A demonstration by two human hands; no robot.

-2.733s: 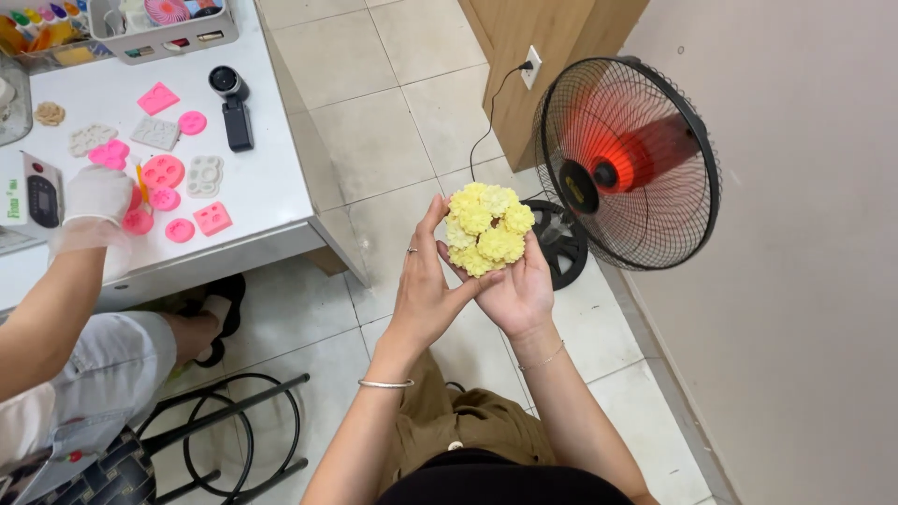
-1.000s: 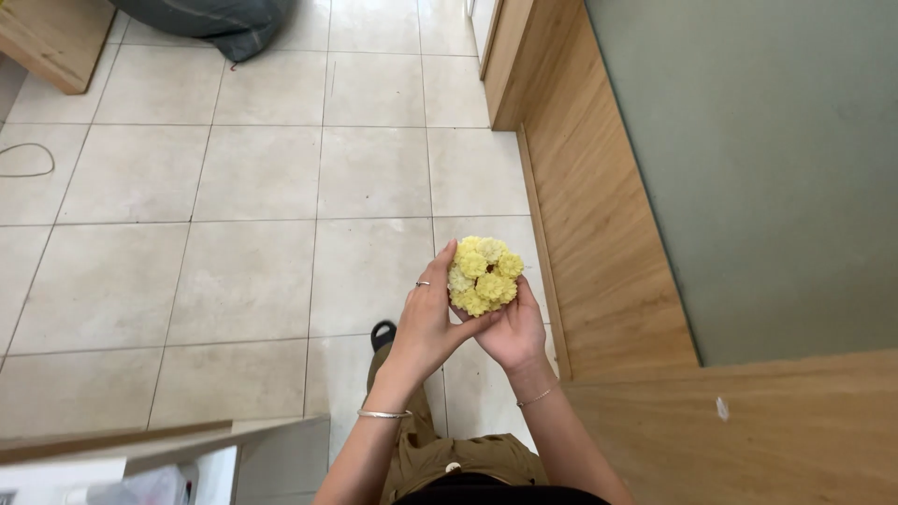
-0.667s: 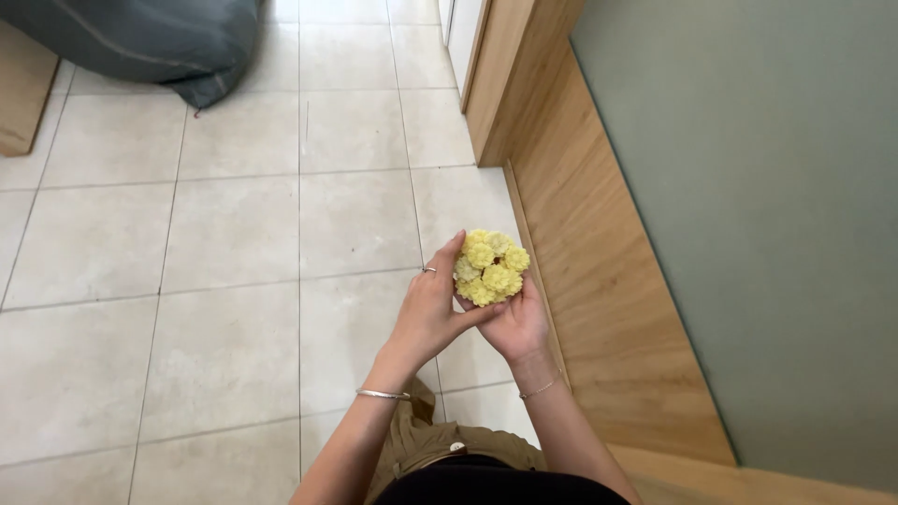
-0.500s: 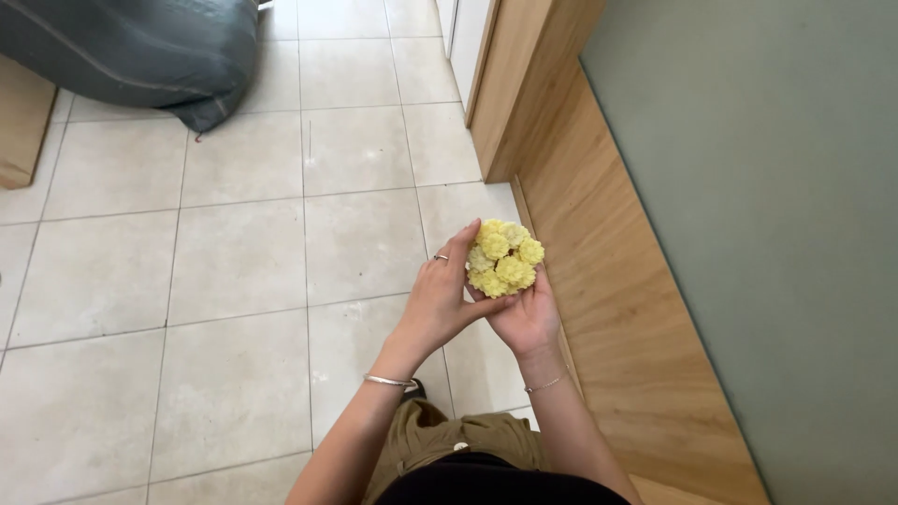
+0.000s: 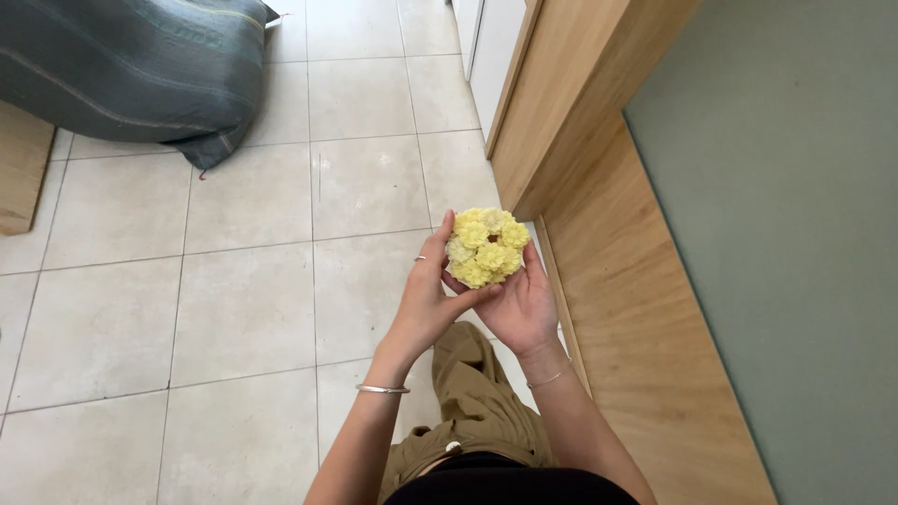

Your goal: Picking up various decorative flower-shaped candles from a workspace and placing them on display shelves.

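head view: yellow flower cluster (image 5: 488, 247), held chest-high over the tiled floor (image 5: 243, 309). left hand (image 5: 432, 297) cups its left side, fingers curled against it; right hand (image 5: 517, 304) supports it from below, palm pressed up. wooden panel (image 5: 608, 281) just right of the cluster; grey sack (image 5: 131, 79) well apart, far left. since half a second ago: sack shows more, cluster unchanged in the hands. open tiles lie left of the cluster.
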